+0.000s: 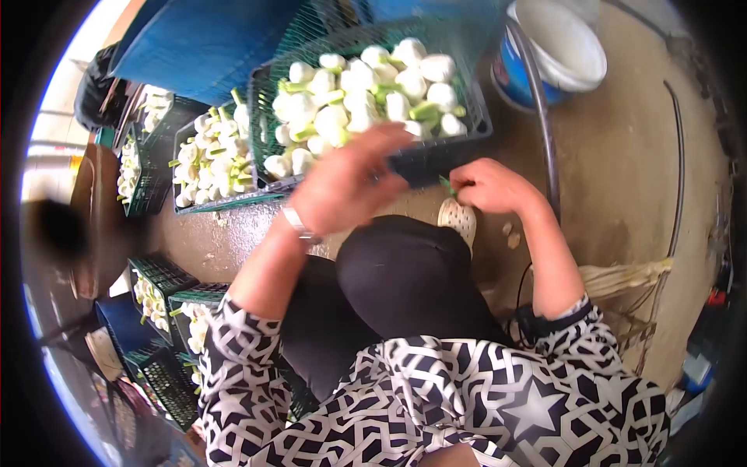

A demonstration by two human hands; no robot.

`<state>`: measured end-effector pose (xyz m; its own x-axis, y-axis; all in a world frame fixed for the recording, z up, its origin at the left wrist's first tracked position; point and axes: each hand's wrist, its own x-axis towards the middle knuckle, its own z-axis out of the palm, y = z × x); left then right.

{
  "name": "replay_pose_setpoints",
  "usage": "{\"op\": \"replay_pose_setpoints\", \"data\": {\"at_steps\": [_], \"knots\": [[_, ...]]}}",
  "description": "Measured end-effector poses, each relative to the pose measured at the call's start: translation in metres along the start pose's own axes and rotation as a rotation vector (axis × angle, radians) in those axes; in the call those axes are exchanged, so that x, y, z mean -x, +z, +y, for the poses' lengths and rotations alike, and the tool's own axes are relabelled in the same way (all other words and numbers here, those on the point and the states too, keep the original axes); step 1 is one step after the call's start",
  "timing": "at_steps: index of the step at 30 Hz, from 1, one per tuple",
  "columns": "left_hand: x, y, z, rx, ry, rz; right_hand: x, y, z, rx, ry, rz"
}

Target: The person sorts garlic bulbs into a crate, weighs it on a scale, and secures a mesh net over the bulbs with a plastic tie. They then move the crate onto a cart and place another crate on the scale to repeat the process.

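My left hand (350, 179), with a bracelet at the wrist, is raised over the near edge of a dark crate (481, 117) heaped with white bulbs with green stalks (362, 86). It is blurred, its fingers are spread, and no object shows in it. To the right, my right hand (486, 185) is closed, and a small green piece (447, 185) sticks out at its fingertips. Below that hand a light, perforated shoe (457, 218) stands on the floor, beyond my knee.
Another crate of bulbs (214, 159) is at the left, with more crates (162, 296) at the lower left. A white bucket (572, 47) stands at the upper right beside a curved metal bar (541, 117). A blue container (202, 47) is behind the crates.
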<state>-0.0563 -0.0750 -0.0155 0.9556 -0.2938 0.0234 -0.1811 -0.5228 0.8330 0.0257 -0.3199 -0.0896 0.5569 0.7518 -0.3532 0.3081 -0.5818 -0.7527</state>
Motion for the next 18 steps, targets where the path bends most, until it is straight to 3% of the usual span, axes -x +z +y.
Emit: {"op": "replay_pose_setpoints", "data": {"at_steps": [3,4,6,7,8,10,12,14,15,16,18], "knots": [[-0.013,0.021,0.012,0.005,0.121,-0.106,0.019,-0.025,-0.044,-0.155,-0.228,0.031],[-0.017,0.018,0.02,-0.032,-0.021,-0.166,0.025,-0.032,-0.058,-0.126,-0.254,0.031],[-0.014,0.02,0.017,0.268,-0.006,-0.202,0.033,-0.039,-0.082,-0.48,-0.246,0.02],[-0.011,0.021,0.017,0.449,-0.061,-0.191,0.034,-0.039,-0.089,-0.48,-0.292,0.046],[-0.009,0.016,0.018,0.44,-0.052,-0.17,0.033,-0.038,-0.093,-0.464,-0.309,0.039],[-0.005,0.008,0.02,0.507,-0.153,-0.183,0.031,-0.038,-0.098,-0.36,-0.367,0.263],[0.001,0.007,0.022,0.609,-0.105,-0.129,0.03,-0.039,-0.104,-0.272,-0.337,0.3],[0.004,0.003,0.021,0.671,-0.054,-0.1,0.021,-0.032,-0.105,-0.566,-0.399,0.36],[0.005,0.003,0.022,0.735,-0.063,-0.026,0.017,-0.024,-0.109,-0.716,-0.535,0.392],[0.005,0.001,0.02,0.73,-0.06,-0.007,0.018,-0.017,-0.114,-0.71,-0.547,0.377],[0.006,-0.008,0.021,0.781,0.024,0.152,0.022,-0.005,-0.124,-1.131,-0.353,0.136]]}}
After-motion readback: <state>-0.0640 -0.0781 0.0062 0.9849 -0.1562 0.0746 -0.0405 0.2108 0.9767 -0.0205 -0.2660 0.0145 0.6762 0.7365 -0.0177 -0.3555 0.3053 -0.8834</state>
